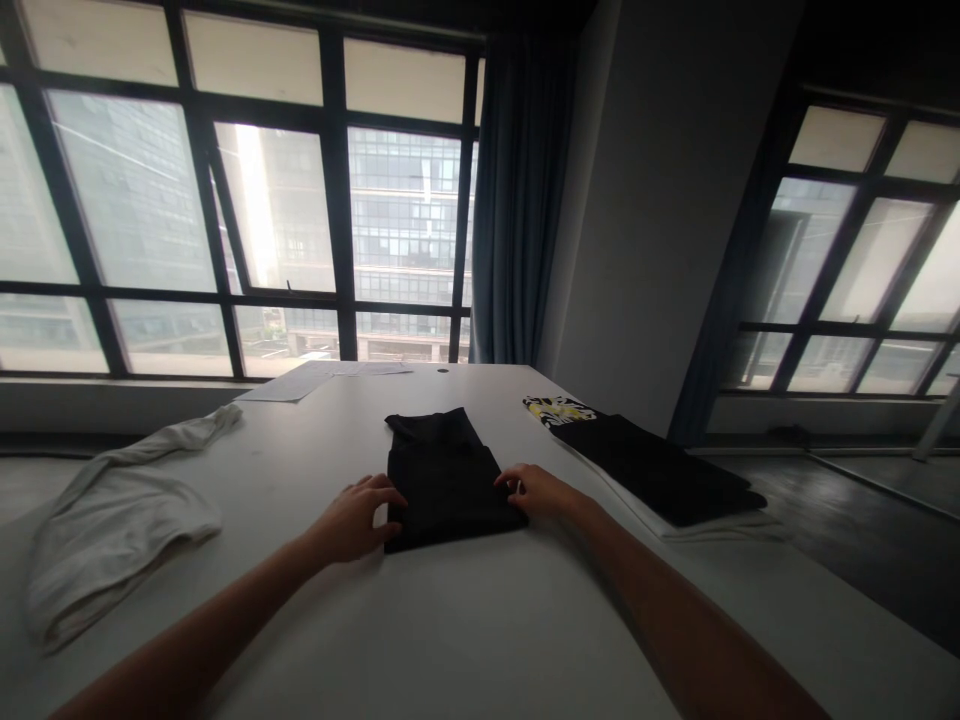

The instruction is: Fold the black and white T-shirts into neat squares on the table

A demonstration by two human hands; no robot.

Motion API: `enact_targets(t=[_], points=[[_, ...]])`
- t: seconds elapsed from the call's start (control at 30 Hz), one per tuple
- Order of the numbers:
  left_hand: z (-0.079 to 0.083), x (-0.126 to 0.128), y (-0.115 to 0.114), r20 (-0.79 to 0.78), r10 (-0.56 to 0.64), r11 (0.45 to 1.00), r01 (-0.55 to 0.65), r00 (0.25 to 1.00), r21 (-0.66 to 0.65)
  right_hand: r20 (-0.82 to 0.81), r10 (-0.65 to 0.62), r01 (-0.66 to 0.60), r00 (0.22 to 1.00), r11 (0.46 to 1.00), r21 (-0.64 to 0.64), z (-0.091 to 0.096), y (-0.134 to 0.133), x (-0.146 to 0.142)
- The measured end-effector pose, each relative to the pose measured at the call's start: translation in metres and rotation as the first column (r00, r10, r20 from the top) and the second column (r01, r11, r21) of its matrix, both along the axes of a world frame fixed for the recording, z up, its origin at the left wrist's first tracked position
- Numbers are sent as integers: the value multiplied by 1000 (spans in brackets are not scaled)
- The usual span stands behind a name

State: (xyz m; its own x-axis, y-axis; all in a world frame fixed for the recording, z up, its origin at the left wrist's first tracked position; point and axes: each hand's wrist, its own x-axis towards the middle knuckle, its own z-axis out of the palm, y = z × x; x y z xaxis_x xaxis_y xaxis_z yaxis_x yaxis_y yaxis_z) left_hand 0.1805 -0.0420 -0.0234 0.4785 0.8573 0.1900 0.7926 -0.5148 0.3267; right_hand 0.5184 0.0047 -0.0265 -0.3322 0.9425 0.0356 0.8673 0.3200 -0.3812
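Note:
A black garment (442, 490), folded into a narrow rectangle, lies flat on the white table in front of me. Its far end is narrower and slightly rumpled, and the near part forms a neat folded layer. My left hand (358, 518) rests at its left edge, thumb and fingers apart, fingertips touching the cloth. At the right edge is my right hand (538, 492), its fingers bent and the thumb apart from the index finger, tips on the fabric. Neither hand lifts the cloth. The garment's exact kind cannot be made out.
A crumpled white garment (127, 530) lies on the left of the white table (450, 640). To the right is a stack of folded clothes (660, 470), black over white, with a yellow-patterned piece at its far end. Paper sheets (292, 382) lie at the far left edge.

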Motion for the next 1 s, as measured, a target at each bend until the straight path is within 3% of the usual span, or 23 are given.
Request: enact_targets(t=[0.1, 0.27, 0.53, 0.6, 0.67, 0.77, 0.87, 0.93, 1.0], points=[[0, -12, 4, -8, -161, 987, 161, 987, -30, 9, 21, -22, 1000, 997, 78, -6, 2, 7], [-2, -23, 11, 20, -264, 957, 264, 964, -123, -45, 145, -136, 988, 977, 162, -14, 7, 13], [-14, -15, 16, 11, -198, 979, 197, 980, 54, -52, 148, -129, 988, 956, 265, -14, 5, -1], [-12, -17, 17, 55, -183, 983, 181, 982, 39, -112, 190, -159, 975, 957, 242, -5, 0, -1], [-7, -20, 19, 158, -169, 985, 173, 973, -8, -196, 218, -193, 956, 971, 138, 5, -4, 0], [3, -20, 23, 470, -113, 978, 181, 875, -101, -349, 181, -195, 920, 981, -5, 19, -8, -2], [10, -15, 25, 749, 98, 967, 116, 656, -228, -543, 62, -28, 838, 997, 70, 23, -5, -17], [10, -14, 25, 792, 278, 924, 74, 544, -375, -641, -24, 65, 767, 997, 40, 17, -2, -28], [3, -15, 25, 748, 423, 852, 56, 512, -520, -660, -91, 50, 746, 996, -80, 8, 1, -36]])
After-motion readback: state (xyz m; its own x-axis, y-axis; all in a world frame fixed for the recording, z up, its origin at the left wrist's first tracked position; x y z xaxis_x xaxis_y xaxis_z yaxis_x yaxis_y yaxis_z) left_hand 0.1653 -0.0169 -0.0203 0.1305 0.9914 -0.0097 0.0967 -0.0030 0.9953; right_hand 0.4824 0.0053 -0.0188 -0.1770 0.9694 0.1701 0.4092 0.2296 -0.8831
